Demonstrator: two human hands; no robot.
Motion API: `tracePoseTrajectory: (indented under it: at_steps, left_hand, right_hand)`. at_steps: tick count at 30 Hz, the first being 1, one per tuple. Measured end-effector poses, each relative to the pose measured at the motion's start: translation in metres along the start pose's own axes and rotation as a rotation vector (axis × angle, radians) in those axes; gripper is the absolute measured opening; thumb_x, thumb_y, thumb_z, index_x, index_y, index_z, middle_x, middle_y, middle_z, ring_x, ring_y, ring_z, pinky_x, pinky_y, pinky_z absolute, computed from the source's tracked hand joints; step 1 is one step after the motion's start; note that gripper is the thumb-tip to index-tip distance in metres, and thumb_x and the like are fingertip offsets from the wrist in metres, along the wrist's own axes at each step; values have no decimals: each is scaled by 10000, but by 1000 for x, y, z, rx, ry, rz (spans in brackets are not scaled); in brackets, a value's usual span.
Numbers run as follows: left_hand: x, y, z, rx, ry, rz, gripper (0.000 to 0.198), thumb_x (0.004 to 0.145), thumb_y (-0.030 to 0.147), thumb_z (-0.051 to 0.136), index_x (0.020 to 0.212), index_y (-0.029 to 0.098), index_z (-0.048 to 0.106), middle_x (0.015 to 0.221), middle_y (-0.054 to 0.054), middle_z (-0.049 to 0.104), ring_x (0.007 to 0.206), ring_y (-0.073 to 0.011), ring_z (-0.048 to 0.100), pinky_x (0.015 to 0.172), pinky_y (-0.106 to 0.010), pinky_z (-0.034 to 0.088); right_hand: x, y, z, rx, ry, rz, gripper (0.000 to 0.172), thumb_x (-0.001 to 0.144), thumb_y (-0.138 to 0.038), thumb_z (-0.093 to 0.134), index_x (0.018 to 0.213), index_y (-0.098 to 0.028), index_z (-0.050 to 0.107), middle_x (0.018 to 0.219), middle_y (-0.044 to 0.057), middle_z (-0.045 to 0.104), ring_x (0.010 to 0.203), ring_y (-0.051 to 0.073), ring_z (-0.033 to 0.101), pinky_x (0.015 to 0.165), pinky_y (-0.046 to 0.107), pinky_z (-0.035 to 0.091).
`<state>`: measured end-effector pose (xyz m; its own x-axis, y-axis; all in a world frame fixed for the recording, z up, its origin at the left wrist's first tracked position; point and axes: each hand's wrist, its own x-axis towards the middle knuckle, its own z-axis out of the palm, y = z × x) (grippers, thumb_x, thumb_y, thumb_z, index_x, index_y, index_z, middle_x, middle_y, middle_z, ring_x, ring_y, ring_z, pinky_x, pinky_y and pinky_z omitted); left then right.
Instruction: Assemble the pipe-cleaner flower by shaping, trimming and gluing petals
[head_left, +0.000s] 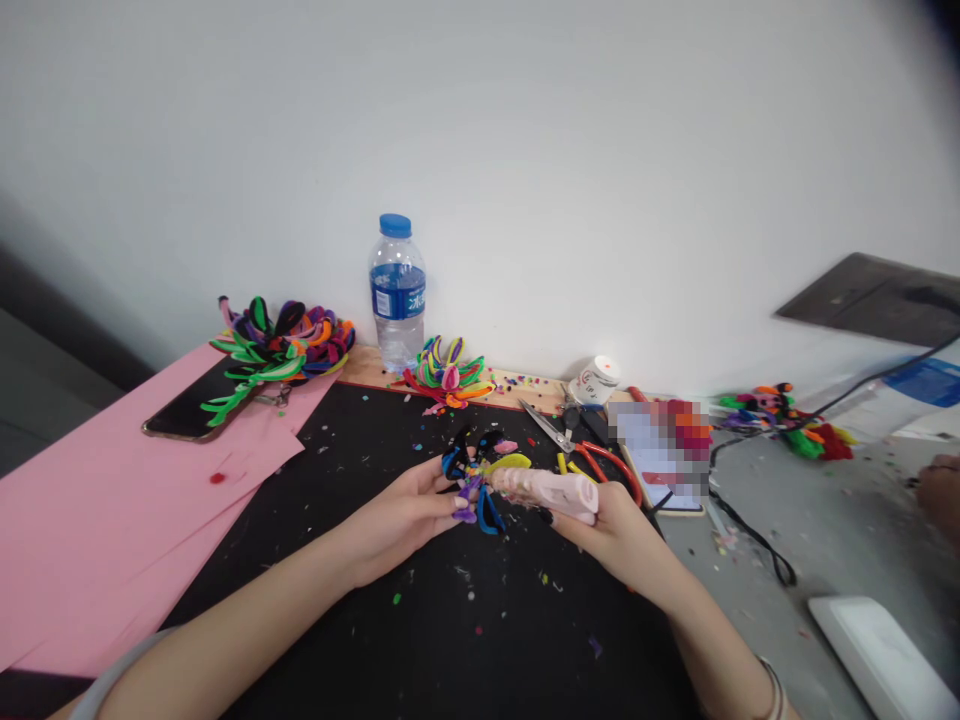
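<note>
My left hand (401,520) pinches a flower of bent pipe cleaners (489,512), with black, blue, purple and yellow loops. It is held just above the black mat (435,640). My right hand (626,540) is wrapped round a pale pink glue gun (559,490), whose front end points left at the middle of the flower. Whether the tip touches the flower I cannot tell. Just behind the right hand lie scissors (611,465) with orange handles, blades towards the wall.
A water bottle (397,300), pipe-cleaner bunches (292,345) and a white tub (594,380) stand along the wall. A dark phone (180,415) lies on pink paper (112,520). Right are a lit phone (660,465), a black cable (757,545), a white box (885,650) and another person's hand (941,495).
</note>
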<state>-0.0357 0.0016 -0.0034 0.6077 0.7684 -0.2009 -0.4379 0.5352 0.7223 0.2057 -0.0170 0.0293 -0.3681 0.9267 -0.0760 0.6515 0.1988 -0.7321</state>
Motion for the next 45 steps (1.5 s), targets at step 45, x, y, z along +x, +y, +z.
tracePoseTrajectory:
  at_steps: [45]
  left_hand:
    - [-3,2,7,40,-27,-43,431,735,98,594,1145,217,534,1188,-86,545,1081,-224,502,978,-402,309]
  right_hand:
    - [0,-1,2,49,-49,-7,120,769,-206,464,771,-131,557,606,-29,441,525,80,327,476,194,284]
